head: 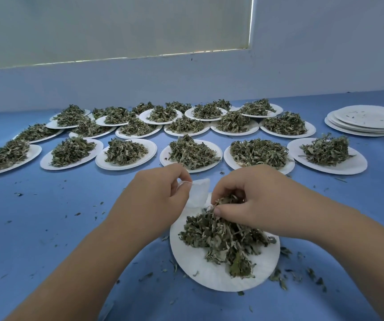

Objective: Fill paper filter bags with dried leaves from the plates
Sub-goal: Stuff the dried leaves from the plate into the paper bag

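Observation:
A white paper plate [200, 269] lies close in front of me on the blue table, with a heap of dried green leaves [223, 237] on it. My left hand [154, 195] pinches the top edge of a small white paper filter bag [199, 193], which hangs just above the plate's far rim. My right hand [253, 195] is closed on a pinch of dried leaves at the top of the heap, right beside the bag. The bag's opening is hidden by my fingers.
Several white plates heaped with dried leaves [191, 154] stand in rows across the table behind my hands. A stack of emptied plates [369, 120] sits at the far right. Loose leaf bits [297, 274] are scattered on the blue tabletop [54, 218]. A pale wall runs behind.

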Demonstrator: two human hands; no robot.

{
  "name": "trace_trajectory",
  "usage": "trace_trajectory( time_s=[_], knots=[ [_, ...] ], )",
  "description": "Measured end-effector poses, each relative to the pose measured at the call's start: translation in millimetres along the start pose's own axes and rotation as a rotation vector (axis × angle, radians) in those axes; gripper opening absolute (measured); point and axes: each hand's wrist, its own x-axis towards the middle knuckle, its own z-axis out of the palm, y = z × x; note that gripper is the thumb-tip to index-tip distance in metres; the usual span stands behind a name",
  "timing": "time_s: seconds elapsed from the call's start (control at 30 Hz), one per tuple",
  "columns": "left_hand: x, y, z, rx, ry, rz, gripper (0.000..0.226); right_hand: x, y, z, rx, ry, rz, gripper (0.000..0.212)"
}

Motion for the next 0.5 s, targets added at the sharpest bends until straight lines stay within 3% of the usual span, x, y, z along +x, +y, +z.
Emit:
trace_trajectory(
  time_s=[0.23, 0.5],
  knots=[
    [-2.6, 3.8, 0.8, 0.019, 0.001, 0.023, 0.008, -0.3, 0.1, -6.5, 0.166, 0.094, -0.025, 0.002],
    [-6.3, 7.2, 8.7, -0.038, 0.04, 0.099, 0.007, 2.8, -5.7, 8.7, 0.059, 0.218, -0.002, 0.027]
  ],
)
